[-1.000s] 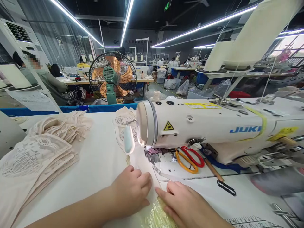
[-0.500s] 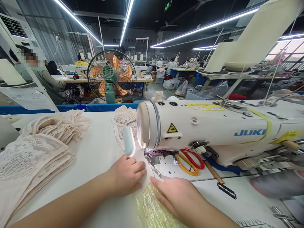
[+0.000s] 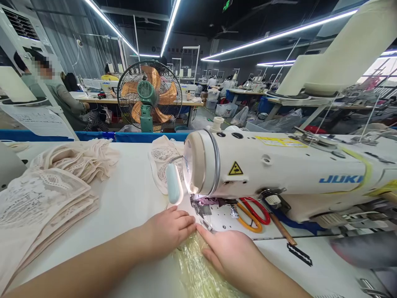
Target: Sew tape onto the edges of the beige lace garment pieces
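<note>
Okay, so the left hand point(image 3: 170, 231) is laid palm-down just in front of the needle area of a white JUKI sewing machine point(image 3: 279, 169), and its fingertips are nearly met by those of the right hand point(image 3: 234, 252), which is rested against some crinkly yellowish stuff point(image 3: 198, 271). A pale blue lamp point(image 3: 174, 184) is hung right above the left hand. Lace pieces point(image 3: 46, 203) are stacked off to the left, and red-handled and orange-handled scissors point(image 3: 252, 221) can be seen tucked beneath the machine's arm. A big fan point(image 3: 149, 97) is parked behind.
</note>
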Demonstrator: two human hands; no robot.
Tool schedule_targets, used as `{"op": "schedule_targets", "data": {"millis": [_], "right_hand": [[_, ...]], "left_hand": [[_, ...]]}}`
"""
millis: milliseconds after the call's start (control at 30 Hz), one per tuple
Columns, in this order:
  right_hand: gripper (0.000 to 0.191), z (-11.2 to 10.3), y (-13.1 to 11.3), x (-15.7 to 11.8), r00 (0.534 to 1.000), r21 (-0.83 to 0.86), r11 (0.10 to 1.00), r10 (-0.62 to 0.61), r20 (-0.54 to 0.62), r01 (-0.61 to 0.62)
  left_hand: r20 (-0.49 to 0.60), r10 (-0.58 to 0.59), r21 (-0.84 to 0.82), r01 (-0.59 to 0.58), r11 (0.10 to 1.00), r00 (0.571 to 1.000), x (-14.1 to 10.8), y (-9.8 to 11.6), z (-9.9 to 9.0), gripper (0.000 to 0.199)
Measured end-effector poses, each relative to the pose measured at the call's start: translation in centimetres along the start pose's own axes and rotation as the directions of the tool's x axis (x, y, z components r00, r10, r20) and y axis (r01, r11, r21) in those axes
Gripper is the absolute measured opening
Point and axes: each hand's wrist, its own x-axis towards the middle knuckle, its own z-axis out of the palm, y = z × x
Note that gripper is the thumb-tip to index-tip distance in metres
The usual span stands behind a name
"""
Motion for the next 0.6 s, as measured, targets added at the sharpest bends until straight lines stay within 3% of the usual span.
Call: {"op": "schedule_targets", "data": {"millis": [167,433,600], "right_hand": [[0.052,-0.1,-0.4,0.7,0.999,0.009,0.999,0.037,-0.021,-0.037],[0.053,-1.7,-2.0,1.8,0.993,0.001,0.994,0.110,0.047,-0.110],[0.052,0.2,-1.5,0.9,0.997,0.041,0.997,0.070,-0.035,-0.069]], "left_hand": [[0.040,-0.021,-0.016,0.022,1.000,0.999,0.2,-0.9,-0.4,0.046],[-0.027,-0.052,0.035,0.053,0.998,0.998,0.6,-2.2,-0.8,0.036],[-0.059,-0.042,0.088,0.047,0.995,0.997,1.0,-3.2,-1.3,0.025]]}}
